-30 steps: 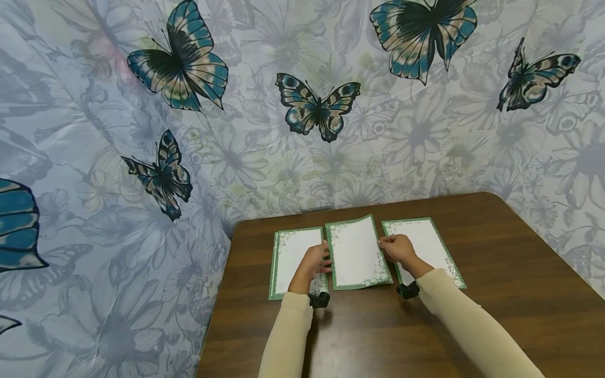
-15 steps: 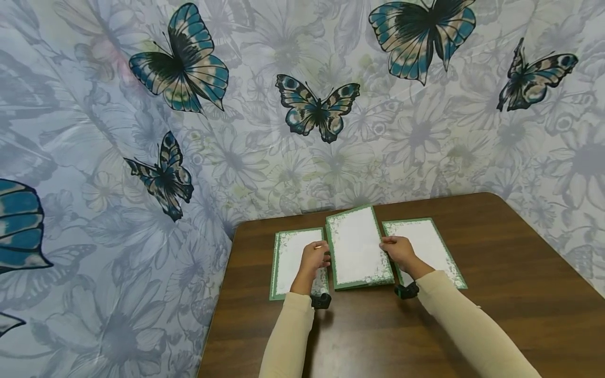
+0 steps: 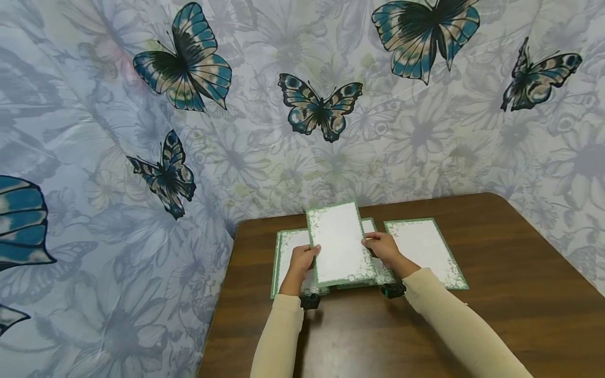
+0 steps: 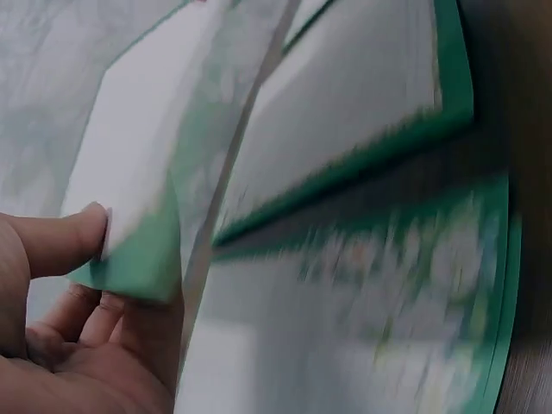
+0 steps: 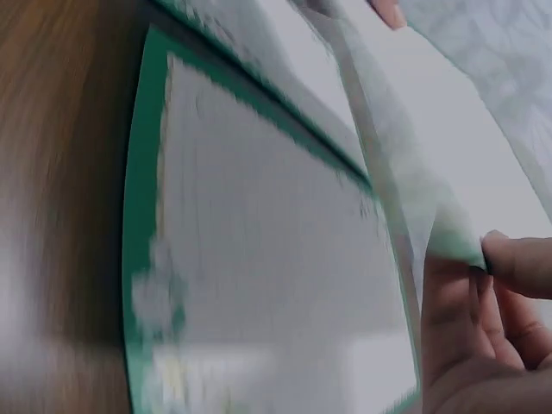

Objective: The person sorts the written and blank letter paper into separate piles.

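A white paper sheet with a green floral border (image 3: pixel 337 244) is held up in front of me between both hands. My left hand (image 3: pixel 300 265) pinches its left edge, thumb in front and fingers behind, as the left wrist view shows the hand (image 4: pixel 86 336) close. On the opposite edge, my right hand (image 3: pixel 388 252) pinches the paper the same way. The held sheet overlaps the left stack of matching sheets (image 3: pixel 285 257) and the middle bordered paper (image 3: pixel 385 274), largely hidden behind it. Another bordered sheet (image 3: pixel 423 247) lies to the right of my right hand.
The papers lie in a row toward the far side of a brown wooden table (image 3: pixel 501 294). Beyond its back edge rises a wall covering (image 3: pixel 416 142) with flowers and butterflies. Each wrist wears a black camera band.
The middle sheet, first curling up at its spot, has been lifted off the paper beneath and carried left over the left stack. Both hands moved left with it; the left now grips its edge.
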Demonstrator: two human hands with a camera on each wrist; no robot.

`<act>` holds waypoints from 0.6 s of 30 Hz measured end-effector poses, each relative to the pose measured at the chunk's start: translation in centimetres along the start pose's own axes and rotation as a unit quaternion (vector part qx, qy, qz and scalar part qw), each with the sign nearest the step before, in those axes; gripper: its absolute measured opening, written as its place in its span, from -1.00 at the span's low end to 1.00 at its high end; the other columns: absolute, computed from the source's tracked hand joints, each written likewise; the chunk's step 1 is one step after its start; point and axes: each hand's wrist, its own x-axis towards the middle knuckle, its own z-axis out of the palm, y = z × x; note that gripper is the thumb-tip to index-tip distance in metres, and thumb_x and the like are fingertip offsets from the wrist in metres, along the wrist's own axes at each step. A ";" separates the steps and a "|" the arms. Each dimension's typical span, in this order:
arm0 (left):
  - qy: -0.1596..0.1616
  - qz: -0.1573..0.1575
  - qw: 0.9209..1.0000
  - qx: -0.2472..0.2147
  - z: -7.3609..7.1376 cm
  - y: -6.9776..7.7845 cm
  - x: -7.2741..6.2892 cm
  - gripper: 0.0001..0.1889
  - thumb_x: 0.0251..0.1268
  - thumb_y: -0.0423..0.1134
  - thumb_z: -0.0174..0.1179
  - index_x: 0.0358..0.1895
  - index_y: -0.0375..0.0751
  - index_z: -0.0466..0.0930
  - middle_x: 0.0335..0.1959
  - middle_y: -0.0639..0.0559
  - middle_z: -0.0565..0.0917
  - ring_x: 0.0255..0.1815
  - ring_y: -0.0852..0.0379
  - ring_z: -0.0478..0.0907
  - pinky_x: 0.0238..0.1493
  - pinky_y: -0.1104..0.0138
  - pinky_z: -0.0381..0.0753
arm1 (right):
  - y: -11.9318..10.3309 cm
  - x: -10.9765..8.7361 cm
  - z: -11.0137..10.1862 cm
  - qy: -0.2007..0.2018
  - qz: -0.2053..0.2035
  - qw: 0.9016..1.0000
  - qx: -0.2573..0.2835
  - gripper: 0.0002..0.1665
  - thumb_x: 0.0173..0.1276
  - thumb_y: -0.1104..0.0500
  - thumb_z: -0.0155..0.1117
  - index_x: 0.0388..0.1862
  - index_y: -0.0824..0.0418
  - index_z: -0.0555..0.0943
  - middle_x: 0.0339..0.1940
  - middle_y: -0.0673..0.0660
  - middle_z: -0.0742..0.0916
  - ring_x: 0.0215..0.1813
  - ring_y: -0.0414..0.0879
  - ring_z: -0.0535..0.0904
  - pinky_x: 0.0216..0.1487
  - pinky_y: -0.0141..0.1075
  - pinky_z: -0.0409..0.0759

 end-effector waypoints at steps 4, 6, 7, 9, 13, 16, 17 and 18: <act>0.035 0.021 0.998 0.045 -2.9 -0.5 -0.2 -0.52 0.40 -0.01 0.21 -0.67 -0.05 0.30 -0.82 0.14 0.09 -0.77 0.17 -0.02 -0.65 0.32 0.12 | -0.7 0.2 3.0 0.009 -0.002 1.000 0.006 -0.61 0.43 0.10 0.27 0.07 0.37 0.62 -0.20 0.17 0.71 -0.38 -0.16 0.59 -0.21 -0.20 0.72; 0.063 0.031 0.996 0.057 -4.4 -0.7 -0.5 -0.55 0.38 -0.01 0.24 -0.63 -0.14 0.39 -0.74 0.08 0.24 -0.70 0.12 0.10 -0.60 0.28 0.22 | -0.9 0.2 4.4 0.010 -0.001 1.000 0.009 -0.65 0.40 0.11 0.31 -0.04 0.38 0.66 -0.32 0.15 0.70 -0.43 -0.14 0.61 -0.25 -0.17 0.74; 0.077 0.037 0.994 0.063 -5.1 -0.8 -0.8 -0.60 0.38 -0.02 0.24 -0.56 -0.21 0.50 -0.66 0.01 0.39 -0.62 0.08 0.26 -0.52 0.26 0.35 | -1.0 0.2 5.2 0.008 0.000 1.000 0.009 -0.67 0.40 0.11 0.31 -0.08 0.39 0.67 -0.37 0.14 0.70 -0.45 -0.14 0.61 -0.26 -0.17 0.75; 0.102 0.033 0.992 0.068 -6.4 -1.1 -1.2 -0.66 0.37 -0.02 0.25 -0.27 -0.28 0.70 -0.34 -0.14 0.63 -0.31 -0.04 0.53 -0.23 0.16 0.57 | -1.1 0.3 6.6 0.005 0.004 1.000 0.010 -0.69 0.38 0.12 0.33 -0.13 0.38 0.69 -0.46 0.13 0.68 -0.50 -0.12 0.62 -0.30 -0.16 0.75; 0.117 0.022 0.990 0.075 -8.7 -1.8 -1.9 -0.55 0.42 -0.05 0.20 0.21 -0.28 0.60 0.29 -0.29 0.53 0.33 -0.29 0.41 0.24 -0.12 0.48 | -0.8 0.5 8.9 0.004 0.012 1.000 0.004 -0.75 0.37 0.14 0.34 -0.19 0.35 0.71 -0.57 0.12 0.67 -0.59 -0.12 0.62 -0.40 -0.18 0.74; 0.120 0.015 0.990 0.079 -9.8 -2.0 -2.1 -0.56 0.46 -0.07 0.15 0.24 -0.29 0.57 0.31 -0.30 0.51 0.36 -0.32 0.38 0.27 -0.15 0.45 | -0.5 0.7 10.4 0.001 0.012 1.000 0.000 -0.79 0.37 0.18 0.32 -0.20 0.35 0.72 -0.55 0.15 0.70 -0.62 -0.14 0.61 -0.50 -0.25 0.70; 0.122 0.013 0.989 0.083 -10.1 -2.0 -2.1 -0.57 0.47 -0.08 0.14 0.23 -0.28 0.58 0.30 -0.30 0.52 0.37 -0.32 0.37 0.28 -0.15 0.44 | -0.5 0.7 10.8 -0.002 0.011 1.000 -0.001 -0.80 0.38 0.19 0.30 -0.21 0.34 0.72 -0.53 0.16 0.71 -0.62 -0.14 0.60 -0.53 -0.27 0.69; 0.126 0.012 0.988 0.087 -10.3 -2.0 -2.2 -0.58 0.47 -0.08 0.13 0.22 -0.27 0.59 0.30 -0.29 0.53 0.37 -0.32 0.38 0.29 -0.15 0.44 | -0.4 0.8 11.1 -0.005 0.010 1.000 -0.004 -0.80 0.38 0.20 0.29 -0.21 0.34 0.72 -0.52 0.18 0.72 -0.62 -0.15 0.60 -0.55 -0.28 0.68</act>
